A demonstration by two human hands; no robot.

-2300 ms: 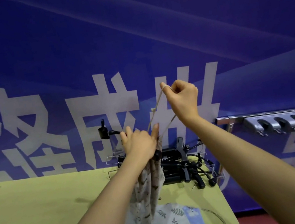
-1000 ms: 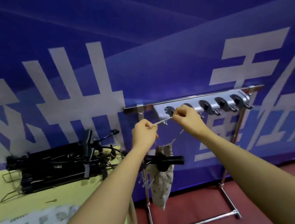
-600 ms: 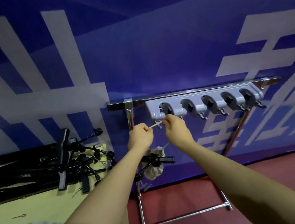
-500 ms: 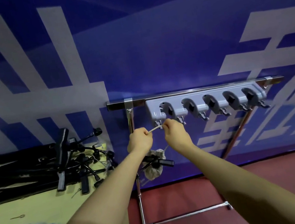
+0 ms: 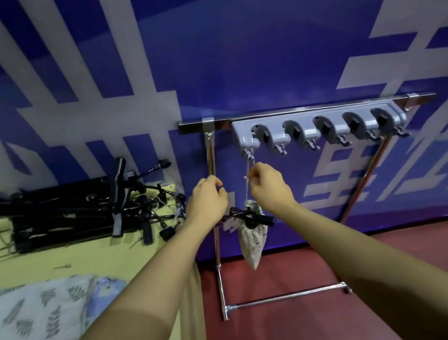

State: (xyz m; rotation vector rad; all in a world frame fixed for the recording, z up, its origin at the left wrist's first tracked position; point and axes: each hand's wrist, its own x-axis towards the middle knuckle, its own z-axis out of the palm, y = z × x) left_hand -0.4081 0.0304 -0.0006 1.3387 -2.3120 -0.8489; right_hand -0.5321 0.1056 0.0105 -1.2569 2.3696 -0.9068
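Right hand (image 5: 270, 188) pinches the drawstring (image 5: 246, 178) looped on the end hook (image 5: 249, 153); left hand (image 5: 207, 199) is curled, can't tell round what. I'd let the floral pouch (image 5: 251, 242) down gently.

Both bare forearms outstretched, left hand (image 5: 207, 200) and right hand (image 5: 270, 189) close together, fingers curled, right fingertips pinched.

Ahead of you: blue banner wall (image 5: 255, 45), large white characters across it. Dark red floor (image 5: 303, 331) below. Yellow-green table (image 5: 83, 258) on your left, far edge against the wall. Light dim, even.
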